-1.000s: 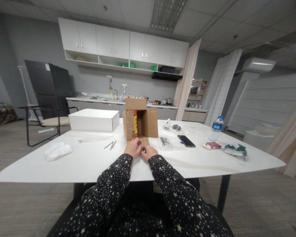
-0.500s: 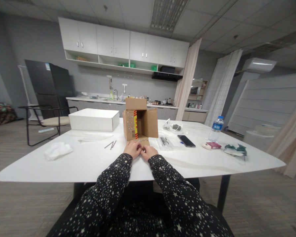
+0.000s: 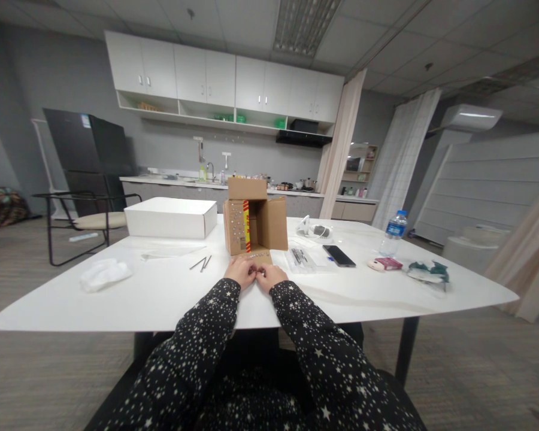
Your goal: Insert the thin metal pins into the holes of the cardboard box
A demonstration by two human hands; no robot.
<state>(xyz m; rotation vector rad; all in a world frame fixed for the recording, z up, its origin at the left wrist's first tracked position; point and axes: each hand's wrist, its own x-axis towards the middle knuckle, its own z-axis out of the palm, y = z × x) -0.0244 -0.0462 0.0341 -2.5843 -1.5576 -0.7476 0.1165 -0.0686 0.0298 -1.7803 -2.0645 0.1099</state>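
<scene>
An open cardboard box lies on its side with its flaps spread and its opening facing me. Small shiny dots cover its left flap, beside a yellow and red strip. More small bits sit on the lower flap, just beyond my fingers. My left hand and my right hand meet at the near edge of that flap, fingers curled and fingertips pressed close together. Whatever they pinch is too small or too hidden to make out.
On the white table, a white box, metal rods and crumpled white plastic lie left. To the right are clear plastic bags, a phone, a water bottle, a pink packet and a green-white bundle.
Almost nothing differs. Both hands stay together at the lower flap, with only slight finger movement, and the view has shifted a little.
</scene>
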